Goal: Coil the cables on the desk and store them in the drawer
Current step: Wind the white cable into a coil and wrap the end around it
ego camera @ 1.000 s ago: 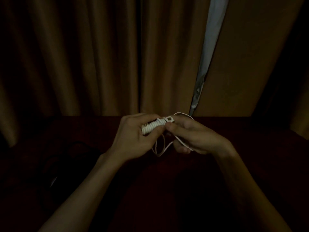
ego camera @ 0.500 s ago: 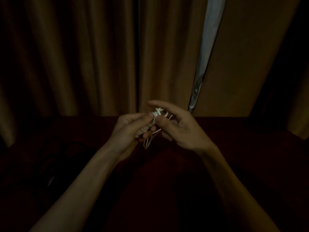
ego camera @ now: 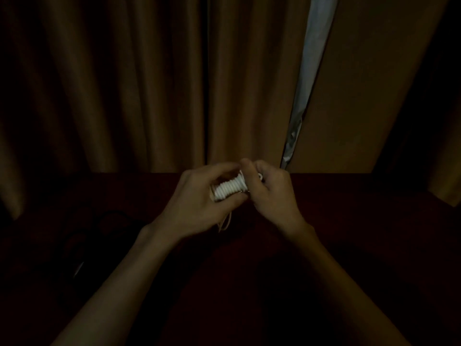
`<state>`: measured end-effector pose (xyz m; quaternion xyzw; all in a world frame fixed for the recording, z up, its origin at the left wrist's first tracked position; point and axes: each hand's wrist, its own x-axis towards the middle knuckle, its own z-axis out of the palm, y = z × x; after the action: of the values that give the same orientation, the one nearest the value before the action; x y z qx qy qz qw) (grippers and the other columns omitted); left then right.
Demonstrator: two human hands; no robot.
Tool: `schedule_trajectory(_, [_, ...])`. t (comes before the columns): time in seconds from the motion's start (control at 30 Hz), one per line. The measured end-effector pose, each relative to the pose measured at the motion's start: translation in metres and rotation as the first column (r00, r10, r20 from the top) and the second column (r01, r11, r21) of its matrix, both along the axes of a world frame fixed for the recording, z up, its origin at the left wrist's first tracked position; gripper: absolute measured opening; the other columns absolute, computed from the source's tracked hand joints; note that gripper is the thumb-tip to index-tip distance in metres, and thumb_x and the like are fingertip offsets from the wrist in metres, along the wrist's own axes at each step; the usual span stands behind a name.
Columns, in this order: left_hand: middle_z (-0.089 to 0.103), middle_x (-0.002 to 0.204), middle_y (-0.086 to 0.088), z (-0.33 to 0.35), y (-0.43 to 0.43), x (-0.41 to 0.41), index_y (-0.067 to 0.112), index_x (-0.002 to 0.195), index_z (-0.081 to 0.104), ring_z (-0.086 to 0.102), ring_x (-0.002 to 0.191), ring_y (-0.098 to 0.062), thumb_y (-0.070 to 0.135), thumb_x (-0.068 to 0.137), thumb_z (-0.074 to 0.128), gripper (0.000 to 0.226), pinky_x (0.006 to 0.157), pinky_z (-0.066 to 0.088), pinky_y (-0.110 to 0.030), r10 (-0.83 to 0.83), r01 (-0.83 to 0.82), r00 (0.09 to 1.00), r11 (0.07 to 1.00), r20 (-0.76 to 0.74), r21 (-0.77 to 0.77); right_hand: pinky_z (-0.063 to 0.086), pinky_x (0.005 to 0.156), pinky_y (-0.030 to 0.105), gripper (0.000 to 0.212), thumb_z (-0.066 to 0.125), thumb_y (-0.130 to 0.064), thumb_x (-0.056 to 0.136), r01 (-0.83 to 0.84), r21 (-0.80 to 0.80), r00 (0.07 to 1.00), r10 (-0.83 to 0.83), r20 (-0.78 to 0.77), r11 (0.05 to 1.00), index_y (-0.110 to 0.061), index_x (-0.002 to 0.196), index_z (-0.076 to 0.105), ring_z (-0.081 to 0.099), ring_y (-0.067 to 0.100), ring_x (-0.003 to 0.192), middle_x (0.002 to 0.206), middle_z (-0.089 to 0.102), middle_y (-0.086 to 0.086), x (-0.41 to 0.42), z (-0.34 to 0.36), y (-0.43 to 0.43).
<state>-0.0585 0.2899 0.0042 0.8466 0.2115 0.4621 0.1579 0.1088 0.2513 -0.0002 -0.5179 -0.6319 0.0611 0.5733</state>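
A white cable (ego camera: 229,189), wound into a tight coil, is held above the dark red desk (ego camera: 349,221) at mid-frame. My left hand (ego camera: 199,203) grips the coil from the left, fingers curled round it. My right hand (ego camera: 270,193) pinches the cable's end at the coil's right side, its fingers curled. A short loose loop of the cable hangs below my left hand. A black cable (ego camera: 99,228) lies on the desk at the left, barely visible in the dark. No drawer is in view.
Brown curtains (ego camera: 149,83) hang behind the desk, with a pale gap (ego camera: 306,78) between them at the right. The room is very dark and the desk's near part is in shadow.
My right hand has come back down beside the coil with its fingers curled. More white turns show on the coil, and the hanging loop has grown shorter.
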Motion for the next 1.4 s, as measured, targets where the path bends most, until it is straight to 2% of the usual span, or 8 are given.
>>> schedule_trajectory(0.27, [0.063,0.101,0.023,-0.005,-0.001,0.008,0.009,0.117,0.073,0.062,0.090,0.012,0.014,0.087,0.079,0.031,0.077,0.043,-0.007,0.034,-0.053,0.992,0.986,0.118,0.161,0.036,0.052,0.021,0.061,0.054,-0.061,0.095,-0.175,-0.033,0.952,0.161,-0.262,0.984,-0.004,0.072,0.056,0.046,0.003,0.055,0.057,0.049,-0.009,-0.008,0.007,-0.001])
schedule_trajectory(0.4, [0.075,0.104,0.011,0.000,0.005,-0.002,0.018,0.116,0.074,0.071,0.095,-0.003,0.019,0.096,0.069,0.021,0.081,0.053,-0.022,0.014,0.003,0.975,0.997,0.222,-0.076,0.027,0.046,0.020,0.047,0.043,-0.037,0.104,-0.452,-0.133,0.849,0.380,-0.367,0.882,0.008,0.109,0.055,0.036,0.005,0.047,0.058,0.041,-0.002,-0.007,0.013,-0.008])
schedule_trajectory(0.63, [0.064,0.069,-0.007,0.008,0.007,-0.013,0.017,0.097,0.079,0.051,0.057,-0.011,0.029,0.094,0.067,0.016,0.052,0.038,-0.022,-0.171,0.269,0.951,0.870,0.259,-0.414,0.040,0.052,0.020,0.048,0.062,-0.016,0.093,-0.573,-0.066,0.762,0.502,-0.410,0.817,-0.002,0.136,0.045,0.046,0.008,0.058,0.085,0.050,0.012,-0.001,0.013,-0.011])
schedule_trajectory(0.83, [0.063,0.066,-0.007,0.012,0.008,-0.014,0.017,0.077,0.079,0.047,0.049,-0.012,0.032,0.087,0.064,0.024,0.042,0.030,-0.019,-0.218,0.356,0.932,0.700,0.290,-0.619,0.056,0.087,0.025,0.053,0.066,0.010,0.089,-0.634,-0.238,0.773,0.593,-0.226,0.736,-0.012,0.137,0.057,0.072,0.015,0.101,0.122,0.067,0.016,0.011,0.020,-0.020])
schedule_trajectory(0.93, [0.064,0.064,-0.010,0.010,0.006,-0.012,0.003,0.081,0.074,0.050,0.048,-0.013,0.038,0.094,0.062,0.040,0.043,0.030,-0.021,-0.268,0.337,0.941,0.654,0.209,-0.677,0.061,0.089,0.043,0.039,0.073,0.008,0.086,-0.580,-0.262,0.814,0.545,-0.200,0.771,-0.004,0.121,0.062,0.075,0.031,0.096,0.107,0.073,0.017,0.010,0.020,-0.021])
schedule_trajectory(1.07, [0.072,0.080,-0.020,0.011,0.003,-0.009,0.008,0.081,0.075,0.063,0.063,-0.019,0.043,0.095,0.052,0.044,0.047,0.040,-0.022,-0.294,0.346,0.935,0.617,0.200,-0.707,0.053,0.057,0.028,0.024,0.069,-0.008,0.094,-0.503,-0.247,0.862,0.462,-0.207,0.828,0.008,0.105,0.054,0.071,0.024,0.065,0.074,0.069,0.019,0.003,0.020,-0.021])
schedule_trajectory(1.27, [0.062,0.071,-0.017,0.007,0.007,-0.008,0.001,0.091,0.071,0.056,0.062,-0.021,0.035,0.091,0.047,0.042,0.052,0.041,-0.031,-0.280,0.299,0.950,0.709,0.134,-0.638,0.042,0.047,0.024,0.032,0.065,-0.028,0.098,-0.366,-0.232,0.919,0.312,-0.240,0.901,0.002,0.093,0.054,0.052,0.015,0.045,0.058,0.057,0.011,0.000,0.014,-0.012])
schedule_trajectory(1.4, [0.070,0.099,-0.005,0.010,0.001,-0.010,0.011,0.126,0.064,0.066,0.074,-0.009,0.018,0.083,0.066,0.044,0.060,0.050,-0.026,-0.199,0.234,0.972,0.854,0.124,-0.466,0.034,0.041,0.021,0.054,0.059,-0.049,0.092,-0.260,-0.185,0.946,0.212,-0.245,0.948,0.004,0.085,0.055,0.046,0.010,0.036,0.045,0.049,0.001,0.000,0.011,-0.008])
